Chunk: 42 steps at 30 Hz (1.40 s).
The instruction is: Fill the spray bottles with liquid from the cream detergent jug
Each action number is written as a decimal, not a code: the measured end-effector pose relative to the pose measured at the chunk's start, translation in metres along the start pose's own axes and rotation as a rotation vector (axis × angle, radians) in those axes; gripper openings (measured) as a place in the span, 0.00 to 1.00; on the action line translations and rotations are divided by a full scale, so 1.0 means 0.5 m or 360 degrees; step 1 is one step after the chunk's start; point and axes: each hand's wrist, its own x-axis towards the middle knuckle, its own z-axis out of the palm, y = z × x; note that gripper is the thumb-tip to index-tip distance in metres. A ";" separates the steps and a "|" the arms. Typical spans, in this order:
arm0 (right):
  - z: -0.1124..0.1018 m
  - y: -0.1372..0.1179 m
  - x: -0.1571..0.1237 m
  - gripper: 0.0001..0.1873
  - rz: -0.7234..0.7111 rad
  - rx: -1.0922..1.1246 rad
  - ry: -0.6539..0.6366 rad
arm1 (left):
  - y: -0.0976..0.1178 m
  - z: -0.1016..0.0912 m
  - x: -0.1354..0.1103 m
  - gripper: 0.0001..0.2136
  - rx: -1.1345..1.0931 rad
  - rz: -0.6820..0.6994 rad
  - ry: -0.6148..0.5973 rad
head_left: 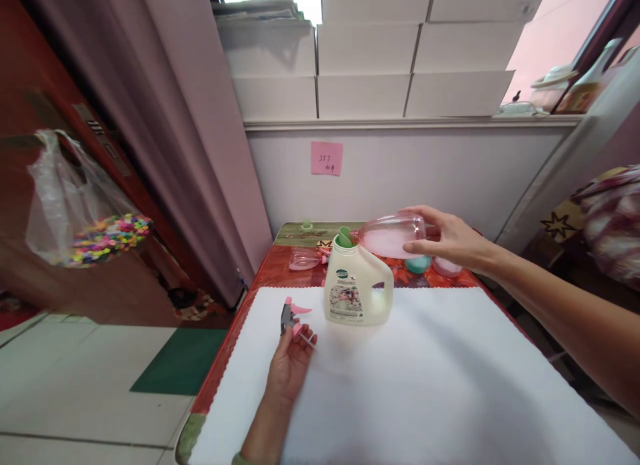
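A cream jug [357,288] with a handle stands on the white cloth [430,378], a green funnel [344,237] in its neck. My right hand [453,240] is closed round a clear pink bottle [393,235], held on its side with its mouth at the funnel. My left hand [291,358] rests on the cloth, left of the jug, fingers closed on a pink and grey spray trigger head [293,316] with its thin tube sticking out.
Behind the jug on the red patterned table [270,272] lie another clear pink bottle [303,258], a teal thing [417,264] and a small green cap [307,224]. A pink sticky note [327,158] is on the wall. A plastic bag of coloured beads [83,218] hangs at the left.
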 end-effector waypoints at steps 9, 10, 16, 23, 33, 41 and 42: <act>-0.037 -0.047 0.045 0.45 -0.0020 -0.0450 -0.0049 | -0.002 0.003 -0.001 0.08 0.0055 -0.0008 0.0040; -0.040 -0.056 0.049 0.45 -0.0022 -0.0496 -0.0047 | -0.002 0.003 -0.001 0.08 0.0056 -0.0006 0.0045; -0.049 -0.104 0.069 0.38 -0.0116 -0.0656 -0.0073 | -0.004 0.002 0.000 0.08 0.0051 0.0005 0.0063; -0.050 -0.143 0.100 0.40 -0.0288 -0.0755 -0.0090 | -0.003 0.002 -0.001 0.06 0.0084 -0.0006 0.0037; -0.040 -0.179 0.157 0.37 -0.0406 -0.0817 -0.0120 | -0.002 0.000 0.001 0.08 0.0099 0.0001 0.0017; -0.033 -0.200 0.167 0.38 -0.0429 -0.0854 -0.0150 | -0.003 -0.003 0.003 0.07 0.0110 -0.0005 0.0004; -0.033 -0.199 0.168 0.38 -0.0431 -0.0851 -0.0148 | -0.003 -0.003 0.003 0.07 0.0111 -0.0005 0.0001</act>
